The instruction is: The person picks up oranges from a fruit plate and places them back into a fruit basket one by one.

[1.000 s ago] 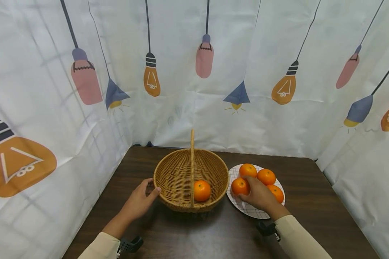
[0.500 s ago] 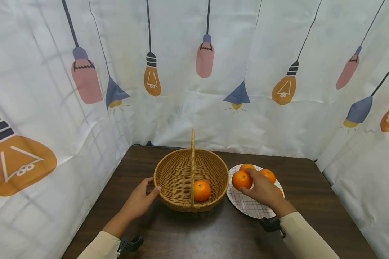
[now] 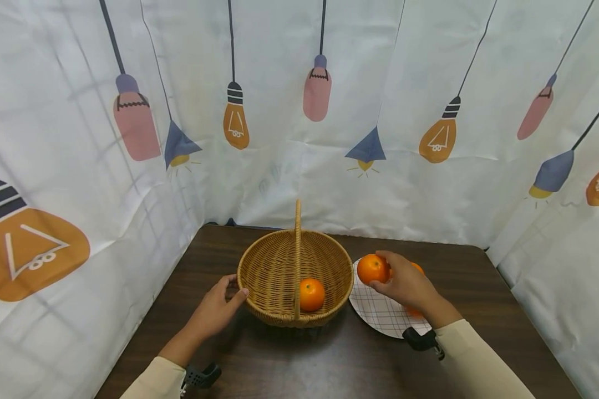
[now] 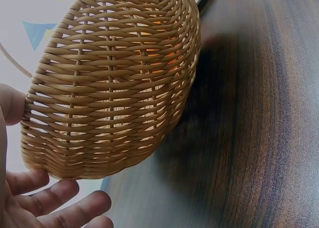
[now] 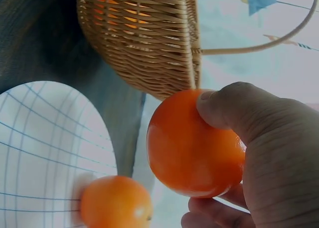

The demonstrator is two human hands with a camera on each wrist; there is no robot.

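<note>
A round wicker basket [image 3: 269,266] with a tall arched handle stands on the table, one orange [image 3: 311,295] lying inside near its right side. My left hand [image 3: 217,310] holds the basket's left rim, thumb on the near side and fingers around the outer left. In my right hand [image 3: 410,284] is another orange [image 5: 192,143], gripped between thumb and fingers, above the white checked plate [image 3: 376,316]. The right wrist view shows it apart from the plate, the basket behind it. Further oranges [image 5: 117,203] lie on the plate, partly hidden by my right hand in the head view.
The dark wooden table [image 3: 309,366] carries both basket and plate, the plate close to the basket's right side. A white curtain [image 3: 279,183] printed with lamps and bulbs surrounds the table at the back and sides. The basket's handle [image 3: 298,249] rises above its rim.
My right hand has raised an orange from among the others on the plate, moving up and slightly away. My left hand stays at the basket rim, and the basket has not moved.
</note>
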